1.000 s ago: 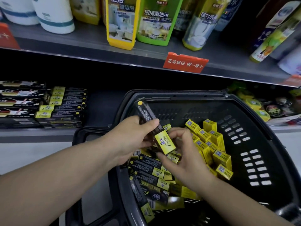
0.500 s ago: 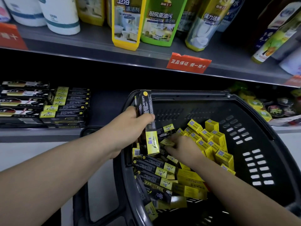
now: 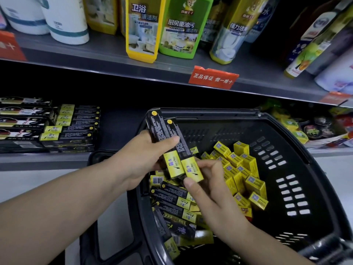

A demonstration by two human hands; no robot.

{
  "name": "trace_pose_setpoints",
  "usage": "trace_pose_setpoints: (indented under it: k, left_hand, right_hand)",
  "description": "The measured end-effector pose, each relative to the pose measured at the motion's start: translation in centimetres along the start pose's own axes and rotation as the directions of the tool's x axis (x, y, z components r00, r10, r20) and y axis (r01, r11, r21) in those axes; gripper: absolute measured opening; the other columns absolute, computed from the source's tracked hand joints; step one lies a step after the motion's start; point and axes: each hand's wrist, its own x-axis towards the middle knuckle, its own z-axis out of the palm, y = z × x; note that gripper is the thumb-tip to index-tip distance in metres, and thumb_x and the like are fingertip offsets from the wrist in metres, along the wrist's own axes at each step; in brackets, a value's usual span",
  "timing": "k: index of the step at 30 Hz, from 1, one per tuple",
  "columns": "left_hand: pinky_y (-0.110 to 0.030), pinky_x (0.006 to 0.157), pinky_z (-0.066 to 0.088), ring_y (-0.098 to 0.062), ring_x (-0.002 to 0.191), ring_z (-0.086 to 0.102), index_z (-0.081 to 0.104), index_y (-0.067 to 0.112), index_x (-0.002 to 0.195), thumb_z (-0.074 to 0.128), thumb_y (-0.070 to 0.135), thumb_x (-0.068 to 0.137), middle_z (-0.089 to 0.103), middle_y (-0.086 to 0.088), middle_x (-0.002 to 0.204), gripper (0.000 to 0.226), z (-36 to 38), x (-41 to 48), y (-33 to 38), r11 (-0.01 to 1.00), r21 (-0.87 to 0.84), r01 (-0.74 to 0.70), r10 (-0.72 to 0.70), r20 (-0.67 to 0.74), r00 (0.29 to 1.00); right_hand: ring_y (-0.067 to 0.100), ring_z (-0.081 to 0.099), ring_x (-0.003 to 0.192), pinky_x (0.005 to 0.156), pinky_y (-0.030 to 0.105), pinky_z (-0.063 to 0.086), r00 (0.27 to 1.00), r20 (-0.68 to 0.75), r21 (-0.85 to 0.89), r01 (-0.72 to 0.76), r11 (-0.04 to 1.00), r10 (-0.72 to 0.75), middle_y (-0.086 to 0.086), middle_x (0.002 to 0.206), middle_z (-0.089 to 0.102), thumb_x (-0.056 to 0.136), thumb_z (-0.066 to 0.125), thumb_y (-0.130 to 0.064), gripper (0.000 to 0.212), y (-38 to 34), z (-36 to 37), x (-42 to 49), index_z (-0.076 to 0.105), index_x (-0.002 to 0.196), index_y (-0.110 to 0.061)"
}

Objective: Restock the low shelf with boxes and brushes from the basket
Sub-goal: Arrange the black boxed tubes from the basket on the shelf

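Note:
A black plastic basket [image 3: 298, 142] holds several long black-and-yellow boxes [image 3: 172, 197] on its left side and several small yellow boxes [image 3: 246, 175] on its right. My left hand [image 3: 141, 157] grips a long black-and-yellow box [image 3: 158, 129] upright over the basket's left rim. A second long box [image 3: 189, 165] lies against the first, with my right hand [image 3: 208, 180] pinching its yellow lower end. The low shelf [image 3: 47, 159] at the left carries stacked long boxes [image 3: 70, 127] of the same kind.
An upper shelf [image 3: 114, 54] holds cleaner bottles, white containers and a red price tag [image 3: 213, 78]. To the right of the basket, the low shelf holds round tins and yellow packets [image 3: 305, 129]. The basket's handle [image 3: 324, 247] is at the lower right.
My right hand has lifted a second long box out of the basket and brought it up beside the one in my left hand. My left hand stays over the basket's rim.

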Motion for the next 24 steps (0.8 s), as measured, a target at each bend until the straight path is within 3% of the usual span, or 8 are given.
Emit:
trace_pose_setpoints:
  k: [3, 5, 9, 14, 16, 20, 22, 24]
  left_hand:
    - [-0.032, 0.074, 0.054, -0.016, 0.083, 0.071, 0.06, 0.021, 0.099, 0.069, 0.023, 0.081, 0.075, 0.002, 0.088, 0.02, -0.8, 0.1, 0.3, 0.999, 0.033, -0.024, 0.028, -0.1, 0.995]
    - [-0.029, 0.069, 0.052, -0.014, 0.082, 0.07, 0.059, 0.02, 0.102, 0.071, 0.024, 0.079, 0.073, 0.002, 0.09, 0.026, -1.4, 0.1, 0.6, 0.999, 0.043, -0.017, 0.023, -0.137, 0.99]
    - [-0.027, 0.068, 0.05, -0.011, 0.08, 0.069, 0.064, 0.022, 0.098, 0.07, 0.021, 0.079, 0.074, 0.004, 0.089, 0.02, -2.2, -0.1, 1.0, 1.0, 0.026, -0.01, 0.013, -0.136, 0.991]
    - [-0.022, 0.057, 0.054, -0.006, 0.071, 0.069, 0.065, 0.023, 0.101, 0.07, 0.021, 0.079, 0.073, 0.004, 0.091, 0.023, -3.3, -0.3, 1.3, 1.0, 0.02, -0.003, 0.005, -0.13, 0.992]
    - [-0.024, 0.06, 0.056, -0.01, 0.076, 0.07, 0.064, 0.022, 0.103, 0.07, 0.02, 0.079, 0.073, 0.002, 0.095, 0.025, -3.8, -0.4, 1.3, 1.0, 0.007, 0.008, -0.007, -0.133, 0.991]
    - [-0.024, 0.06, 0.055, -0.012, 0.078, 0.069, 0.064, 0.022, 0.105, 0.07, 0.02, 0.078, 0.073, -0.001, 0.098, 0.028, -4.2, -0.5, 1.2, 1.0, -0.017, 0.026, -0.028, -0.132, 0.991]
    - [-0.023, 0.059, 0.055, -0.013, 0.077, 0.069, 0.063, 0.022, 0.105, 0.071, 0.02, 0.078, 0.072, -0.001, 0.098, 0.028, -4.3, -0.5, 1.2, 0.999, -0.021, 0.028, -0.031, -0.133, 0.991]
    - [-0.022, 0.055, 0.055, -0.011, 0.074, 0.069, 0.063, 0.023, 0.103, 0.071, 0.02, 0.078, 0.072, -0.001, 0.098, 0.027, -4.3, -0.6, 1.2, 0.999, -0.024, 0.025, -0.028, -0.134, 0.991]
  right_hand:
    - [-0.002, 0.054, 0.11, 0.089, 0.014, 0.044, 0.993, 0.119, -0.054, 0.003, 0.999, 0.004, -0.023, 0.118, 0.057, 0.09, 0.044, -0.055, 0.03, 1.2, -1.2, 2.0, 0.047, 0.112, -0.036]
    - [-0.002, 0.049, 0.118, 0.096, 0.017, 0.041, 0.999, 0.032, -0.268, -0.028, 0.963, 0.038, -0.024, 0.123, 0.055, 0.092, 0.043, -0.051, 0.019, 3.0, -2.5, 4.5, 0.055, 0.103, -0.043]
    - [0.022, 0.041, 0.128, 0.102, 0.028, 0.034, 0.985, -0.03, -0.789, -0.127, 0.602, 0.169, 0.004, 0.136, 0.048, 0.093, 0.052, -0.016, 0.033, 8.3, -4.7, 9.6, 0.052, 0.126, -0.015]
    - [0.025, 0.034, 0.131, 0.11, 0.035, 0.024, 0.967, 0.068, -0.975, 0.012, 0.223, 0.245, 0.006, 0.139, 0.043, 0.09, 0.049, -0.012, 0.053, 12.7, -3.7, 12.1, 0.035, 0.141, -0.018]
    - [0.027, 0.036, 0.127, 0.113, 0.036, 0.021, 0.974, 0.058, -0.993, 0.034, 0.109, 0.22, 0.005, 0.135, 0.041, 0.09, 0.049, -0.014, 0.053, 13.5, -3.2, 12.2, 0.034, 0.141, -0.019]
    - [0.029, 0.039, 0.119, 0.112, 0.039, 0.023, 0.986, 0.049, -0.999, 0.046, 0.022, 0.162, 0.007, 0.127, 0.042, 0.09, 0.047, -0.011, 0.046, 14.1, -3.1, 12.6, 0.043, 0.135, -0.019]
    - [0.029, 0.04, 0.119, 0.108, 0.039, 0.029, 0.988, 0.036, -0.998, 0.027, 0.059, 0.153, 0.006, 0.127, 0.043, 0.09, 0.045, -0.007, 0.045, 14.1, -3.1, 12.6, 0.045, 0.133, -0.019]
    - [0.028, 0.039, 0.121, 0.093, 0.038, 0.044, 0.982, 0.001, -0.992, -0.023, 0.126, 0.188, 0.005, 0.128, 0.043, 0.089, 0.047, -0.002, 0.05, 14.2, -3.1, 12.4, 0.04, 0.135, -0.019]
